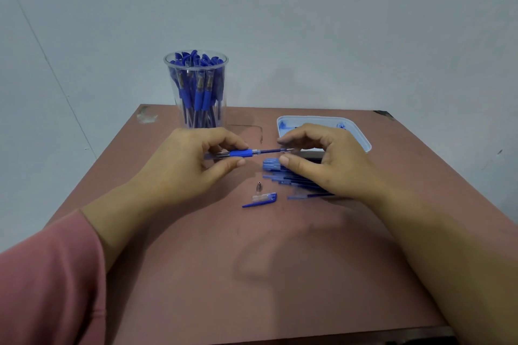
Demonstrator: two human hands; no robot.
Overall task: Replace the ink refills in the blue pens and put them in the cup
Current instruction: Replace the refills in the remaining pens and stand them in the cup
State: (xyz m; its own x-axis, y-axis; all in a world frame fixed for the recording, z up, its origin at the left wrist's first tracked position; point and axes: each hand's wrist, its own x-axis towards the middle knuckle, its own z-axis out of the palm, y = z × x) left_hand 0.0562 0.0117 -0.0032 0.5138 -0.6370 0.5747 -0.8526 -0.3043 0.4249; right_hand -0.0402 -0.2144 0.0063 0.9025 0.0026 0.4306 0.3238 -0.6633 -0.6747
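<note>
Pale grey wall point(336, 22), reddish table point(196, 274). Head view: left hand point(185, 159) pinches a blue pen point(240, 153) by its rubber grip, held level over mid-table. Refill point(269, 150) sticks partway out toward right hand point(322, 159), whose fingers curl at its tip end; can't tell if they clamp it. Clear cup point(177, 92) full of blue pens stands behind, left. Cap point(260, 200), metal nose cone point(259, 186) & spare refills point(294, 179) lie nearby, w/ ink-stained tray point(364, 143) at right. Refill prob. light, thin, bendy: hold near barrel mouth, push straight.
</note>
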